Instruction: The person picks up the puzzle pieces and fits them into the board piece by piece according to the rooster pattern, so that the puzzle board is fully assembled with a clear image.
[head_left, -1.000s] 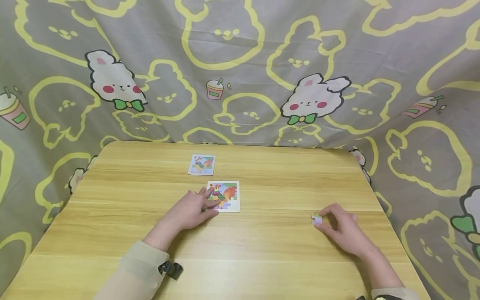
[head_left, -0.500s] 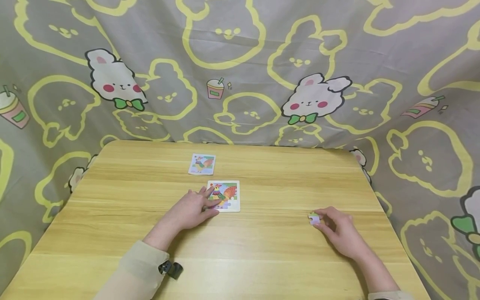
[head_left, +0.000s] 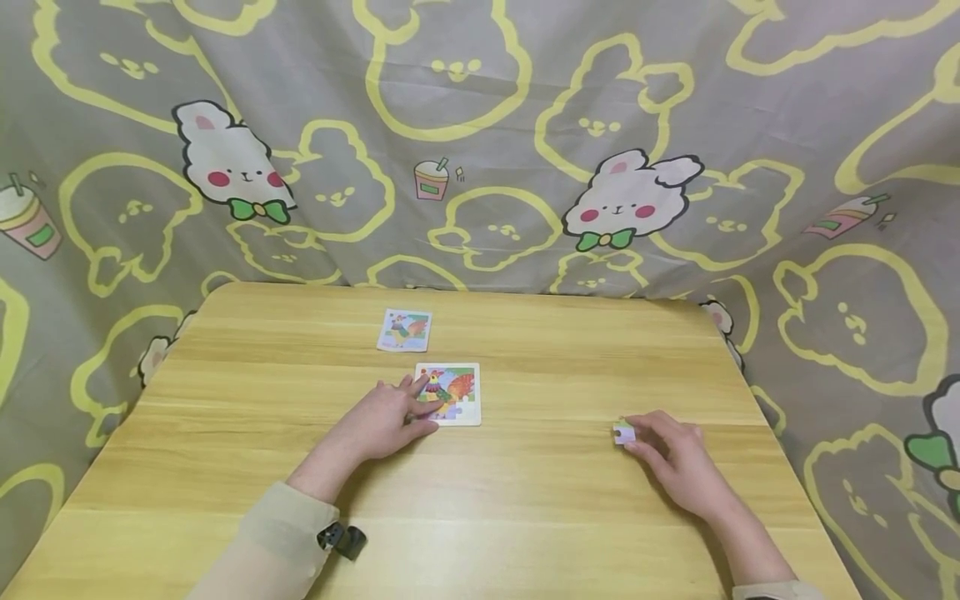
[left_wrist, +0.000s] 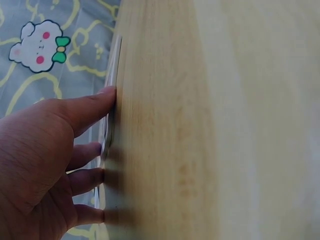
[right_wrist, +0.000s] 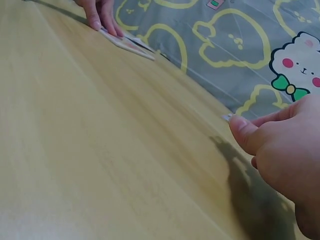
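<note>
A square jigsaw puzzle of a rooster in a white frame (head_left: pixel 471 413) lies flat near the middle of the table, with a bare white patch at its lower right. My left hand (head_left: pixel 384 419) rests on its left side with fingers spread over the picture, hiding part of it. In the left wrist view the thumb touches the edge of the puzzle board (left_wrist: pixel 115 70). Well to the right, my right hand (head_left: pixel 681 462) pinches a puzzle piece (head_left: pixel 623 432), green above and lilac below, between thumb and finger. The right wrist view shows this piece (right_wrist: pixel 227 117) above the table.
A small picture card (head_left: pixel 405 331) with the same rooster lies behind the puzzle, slightly left. The wooden table (head_left: pixel 540 517) ends at a grey curtain (head_left: pixel 495 108) printed with rabbits, which hangs behind it and along both sides.
My right hand has shifted slightly left with the puzzle piece, which has turned a little in its fingers. The left hand and the puzzle have stayed in place.
</note>
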